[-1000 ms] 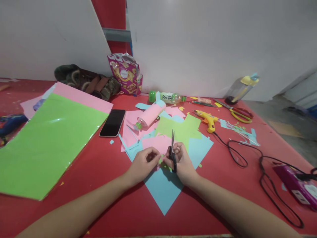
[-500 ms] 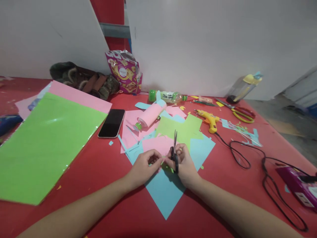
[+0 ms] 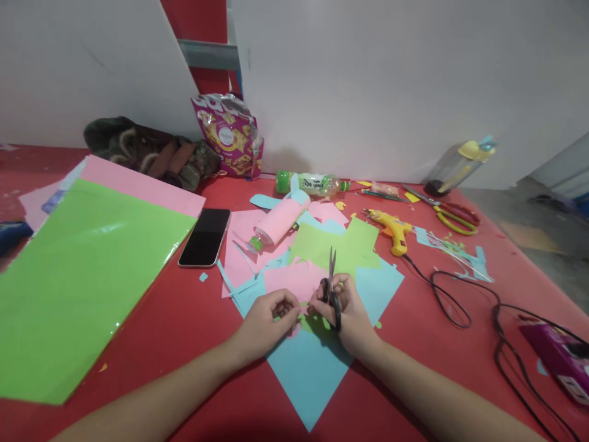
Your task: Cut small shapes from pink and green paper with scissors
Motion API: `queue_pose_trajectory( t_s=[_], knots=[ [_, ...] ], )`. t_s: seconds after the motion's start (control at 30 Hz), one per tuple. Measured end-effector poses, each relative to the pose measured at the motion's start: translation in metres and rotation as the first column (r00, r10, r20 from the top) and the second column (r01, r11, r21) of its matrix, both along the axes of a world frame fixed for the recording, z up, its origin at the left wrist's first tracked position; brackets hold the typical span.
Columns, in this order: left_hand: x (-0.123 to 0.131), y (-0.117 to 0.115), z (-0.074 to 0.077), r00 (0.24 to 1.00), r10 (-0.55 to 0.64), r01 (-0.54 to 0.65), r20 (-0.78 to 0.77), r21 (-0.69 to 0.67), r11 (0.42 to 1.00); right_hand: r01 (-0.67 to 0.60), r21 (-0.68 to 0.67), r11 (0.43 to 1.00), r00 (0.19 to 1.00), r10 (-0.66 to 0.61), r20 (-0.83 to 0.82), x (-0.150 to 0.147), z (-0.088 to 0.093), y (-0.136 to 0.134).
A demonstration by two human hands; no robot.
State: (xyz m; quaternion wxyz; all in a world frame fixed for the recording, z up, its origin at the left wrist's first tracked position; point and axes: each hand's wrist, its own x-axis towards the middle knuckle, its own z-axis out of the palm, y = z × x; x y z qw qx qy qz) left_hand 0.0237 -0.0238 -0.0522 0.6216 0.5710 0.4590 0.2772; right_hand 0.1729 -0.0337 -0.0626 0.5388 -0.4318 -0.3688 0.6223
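My right hand [image 3: 353, 316] holds small black-handled scissors [image 3: 332, 265], blades upward, its thumb and forefinger close to my left hand's fingertips. A tiny pink paper piece [image 3: 304, 309] shows at the pinched fingertips of my left hand [image 3: 269, 319]; its outline is hard to make out. Beneath both hands lie a light blue sheet [image 3: 309, 380], a pink sheet [image 3: 294, 276] and green scraps. A larger green paper cutout [image 3: 334, 245] lies just beyond. Behind it rests a bottle wrapped in pink paper [image 3: 280, 220] with blue paper fins.
A phone [image 3: 205, 238] and bagged green sheets [image 3: 96, 270] lie left. To the right are a yellow glue gun [image 3: 393, 230], its black cord, large scissors [image 3: 455, 220] and a purple box [image 3: 559, 362]. A snack bag [image 3: 227, 138], green-capped bottle [image 3: 313, 183] and tumbler [image 3: 460, 166] line the back.
My hands have drawn slightly apart at the fingertips and appear a little lower in view. The pink piece stays by my left fingertips. The camera view has shifted slightly.
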Motion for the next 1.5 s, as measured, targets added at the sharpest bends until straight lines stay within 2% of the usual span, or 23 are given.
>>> queue_pose_trajectory(
  t_s=[0.17, 0.27, 0.37, 0.43, 0.5, 0.6, 0.7, 0.8, 0.9, 0.97, 1.13, 1.23, 1.37, 1.5],
  knots=[
    [-0.004, 0.002, -0.001, 0.986, 0.129, -0.117, 0.109, -0.104, 0.988, 0.005, -0.032, 0.999, 0.999, -0.006, -0.031, 0.008, 0.003, 0.005],
    [-0.006, 0.004, -0.002, 0.961, 0.198, -0.167, 0.195, -0.161, 0.973, 0.033, 0.003, 0.999, 0.999, -0.033, -0.028, 0.014, 0.004, 0.009],
    [-0.009, 0.007, -0.005, 0.929, 0.271, -0.223, 0.253, -0.201, 0.954, 0.094, 0.043, 0.995, 0.991, -0.098, 0.091, 0.02, 0.003, 0.015],
    [-0.011, 0.01, -0.007, 0.921, 0.292, -0.245, 0.257, -0.2, 0.949, 0.136, 0.094, 0.986, 0.95, -0.157, 0.271, 0.025, 0.002, 0.02],
    [-0.013, 0.012, -0.007, 0.925, 0.291, -0.25, 0.244, -0.184, 0.95, 0.136, 0.153, 0.979, 0.856, -0.194, 0.479, 0.03, 0.0, 0.024],
    [-0.018, 0.014, -0.005, 0.936, 0.286, -0.261, 0.205, -0.139, 0.955, 0.106, 0.209, 0.972, 0.616, -0.229, 0.754, 0.036, -0.002, 0.028],
    [-0.021, 0.015, -0.002, 0.958, 0.265, -0.265, 0.109, -0.013, 0.964, 0.059, 0.291, 0.955, 0.405, -0.289, 0.867, 0.042, -0.002, 0.032],
    [-0.023, 0.013, -0.001, 0.968, 0.238, -0.213, -0.083, 0.237, 0.948, 0.009, 0.352, 0.936, 0.248, -0.343, 0.906, 0.047, -0.004, 0.036],
    [-0.023, 0.011, -0.004, 0.953, 0.207, -0.089, -0.22, 0.448, 0.889, 0.002, 0.343, 0.939, 0.238, -0.334, 0.912, 0.048, -0.005, 0.036],
    [-0.021, 0.011, -0.008, 0.947, 0.18, -0.021, -0.266, 0.507, 0.861, -0.009, 0.33, 0.944, 0.246, -0.318, 0.916, 0.045, -0.006, 0.034],
    [-0.02, 0.013, -0.014, 0.924, 0.152, 0.071, -0.352, 0.546, 0.834, -0.097, 0.299, 0.949, 0.262, -0.265, 0.928, 0.031, -0.007, 0.024],
    [-0.02, 0.015, -0.014, 0.923, 0.144, 0.09, -0.357, 0.564, 0.821, -0.142, 0.28, 0.95, 0.234, -0.243, 0.941, 0.024, -0.004, 0.02],
    [-0.02, 0.015, -0.015, 0.924, 0.143, 0.097, -0.355, 0.579, 0.81, -0.131, 0.216, 0.968, 0.2, -0.187, 0.962, 0.021, 0.0, 0.02],
    [-0.02, 0.015, -0.016, 0.924, 0.139, 0.105, -0.355, 0.588, 0.802, -0.109, 0.189, 0.976, 0.221, -0.162, 0.962, 0.021, 0.002, 0.02]
  ],
)
